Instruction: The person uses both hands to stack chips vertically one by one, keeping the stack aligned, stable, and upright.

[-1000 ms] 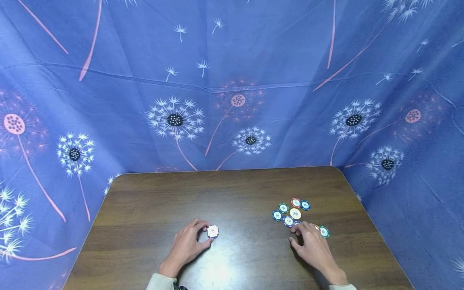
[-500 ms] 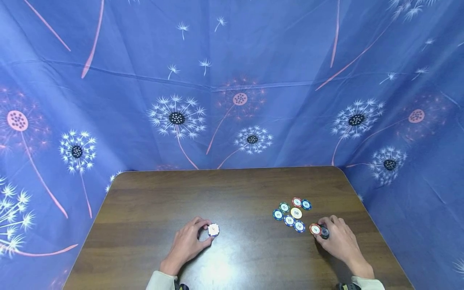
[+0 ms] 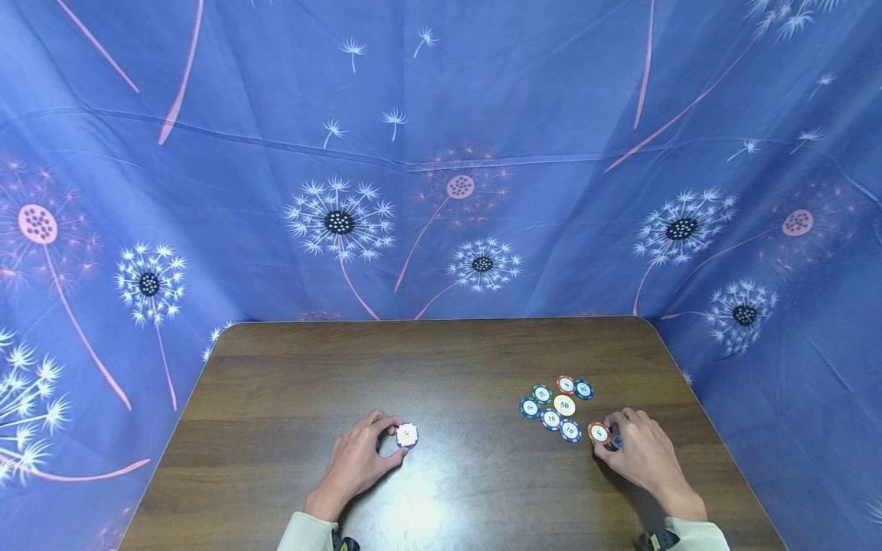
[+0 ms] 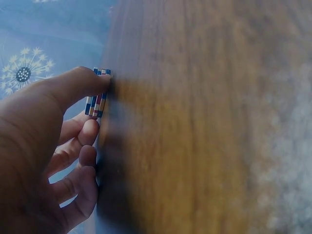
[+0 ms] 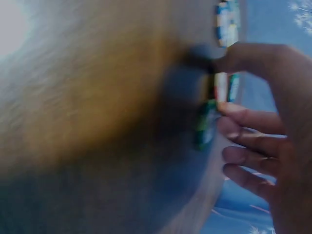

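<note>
My left hand [image 3: 358, 458] pinches a short stack of poker chips [image 3: 406, 435] between thumb and fingers, left of the table's middle; the top chip is white. In the left wrist view the stack's striped edges [image 4: 98, 92] show several chips pressed together. On the right, my right hand [image 3: 644, 451] holds a red-rimmed poker chip [image 3: 599, 433] by its edge, between thumb and index finger. A green poker chip [image 5: 204, 126] lies beside it, largely covered by the fingers in the head view. The right wrist view is blurred.
Left of the right hand, several poker chips lie flat: a yellow 50 chip [image 3: 564, 405], two blue-and-white 10 chips [image 3: 551, 419], a red chip [image 3: 566, 385] and others. The wooden table [image 3: 310, 360] backs onto a blue dandelion-print cloth [image 3: 413, 153].
My right hand has moved right, uncovering a blue 10 chip, and has taken hold of the red chip's edge. The left hand stays with its stack.
</note>
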